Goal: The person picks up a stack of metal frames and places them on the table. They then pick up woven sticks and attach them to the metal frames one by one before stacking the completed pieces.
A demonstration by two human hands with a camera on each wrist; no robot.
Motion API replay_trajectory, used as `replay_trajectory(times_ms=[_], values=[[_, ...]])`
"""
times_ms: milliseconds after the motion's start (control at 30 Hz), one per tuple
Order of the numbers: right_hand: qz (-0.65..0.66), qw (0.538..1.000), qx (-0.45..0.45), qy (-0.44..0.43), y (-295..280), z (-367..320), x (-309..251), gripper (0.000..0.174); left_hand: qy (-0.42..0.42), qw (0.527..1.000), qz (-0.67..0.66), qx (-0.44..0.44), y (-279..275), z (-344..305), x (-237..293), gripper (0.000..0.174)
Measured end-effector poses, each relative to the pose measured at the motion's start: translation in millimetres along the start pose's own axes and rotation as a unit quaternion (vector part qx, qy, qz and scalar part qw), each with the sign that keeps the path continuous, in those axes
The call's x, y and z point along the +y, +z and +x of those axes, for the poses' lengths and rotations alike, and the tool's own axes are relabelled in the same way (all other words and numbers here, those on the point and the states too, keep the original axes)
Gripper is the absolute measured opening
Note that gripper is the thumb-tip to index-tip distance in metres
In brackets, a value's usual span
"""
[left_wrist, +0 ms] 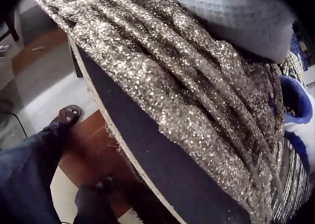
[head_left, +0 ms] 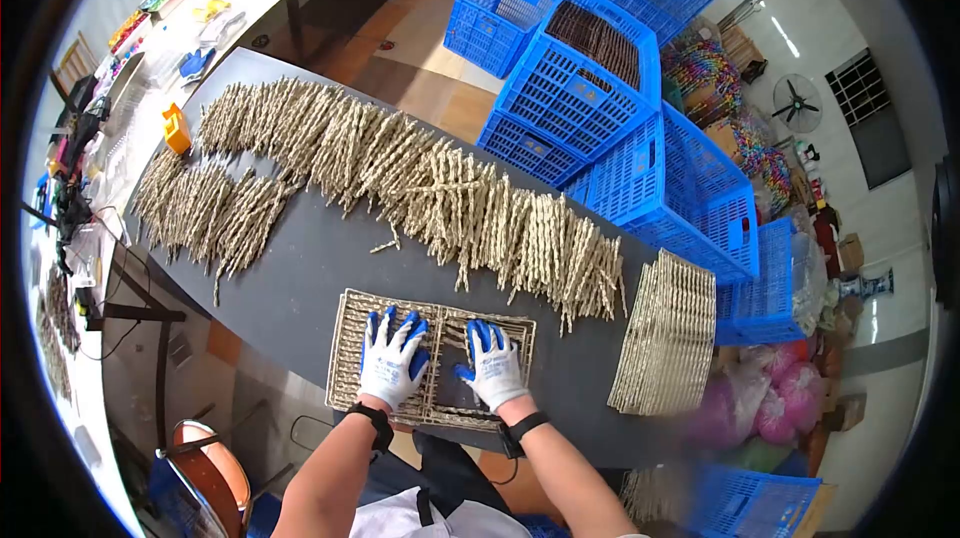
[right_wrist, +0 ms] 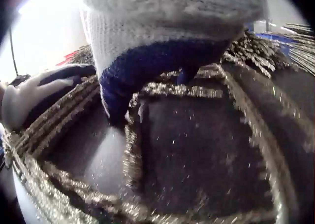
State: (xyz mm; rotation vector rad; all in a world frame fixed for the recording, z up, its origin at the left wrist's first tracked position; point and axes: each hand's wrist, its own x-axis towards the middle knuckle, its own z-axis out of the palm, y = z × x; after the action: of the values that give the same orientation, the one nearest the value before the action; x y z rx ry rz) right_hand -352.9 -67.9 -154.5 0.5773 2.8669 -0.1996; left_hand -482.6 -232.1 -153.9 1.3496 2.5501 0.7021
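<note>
A rectangular frame (head_left: 532, 343) of glittery, twisted gold sticks lies on the dark table, split by a middle bar. Rows of sticks (head_left: 348, 353) fill its left half. My left hand (head_left: 392, 366), in a white glove with blue-coated fingers, rests on these with fingers spread. Dark tabletop shows through much of the right half, where my right hand (head_left: 496, 370), gloved alike, pinches a short glittery stick (right_wrist: 132, 157) between thumb and fingers. Close up in the left wrist view, glittery sticks (left_wrist: 147, 81) run beneath the glove (left_wrist: 236, 17) and past the table edge.
A long band of loose glittery sticks (head_left: 440, 198) spreads across the table (head_left: 290, 288) beyond the frame. At right lies a stack of finished-looking stick panels (head_left: 663, 333). Blue crates (head_left: 580, 103) stand behind the table. An orange tape dispenser (head_left: 176, 130) sits at the far left corner.
</note>
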Motion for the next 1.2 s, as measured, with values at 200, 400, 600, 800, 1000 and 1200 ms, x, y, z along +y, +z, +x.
replay_trajectory(times_ms=[200,400,600,800,1000,1200], values=[[-0.065,0.992,-0.008,-0.105,-3,14,28,0.05,0.01,1.0,0.004,0.01,0,1,1,0.052],[-0.051,0.985,0.084,-0.14,26,-9,25,0.058,0.008,1.0,-0.005,0.018,-1,2,-1,0.049],[-0.047,0.997,0.033,-0.053,31,-22,-1,0.066,0.001,1.0,-0.013,0.013,-1,0,-1,0.048],[-0.016,0.987,0.117,-0.112,34,-30,15,0.062,0.003,1.0,-0.013,0.022,2,1,-4,0.048],[-0.027,0.999,0.033,-0.029,24,-8,4,0.074,0.006,1.0,-0.01,0.02,1,1,-3,0.047],[-0.039,0.993,0.107,-0.044,40,-18,8,0.055,0.006,1.0,-0.014,0.02,-1,1,-1,0.046]])
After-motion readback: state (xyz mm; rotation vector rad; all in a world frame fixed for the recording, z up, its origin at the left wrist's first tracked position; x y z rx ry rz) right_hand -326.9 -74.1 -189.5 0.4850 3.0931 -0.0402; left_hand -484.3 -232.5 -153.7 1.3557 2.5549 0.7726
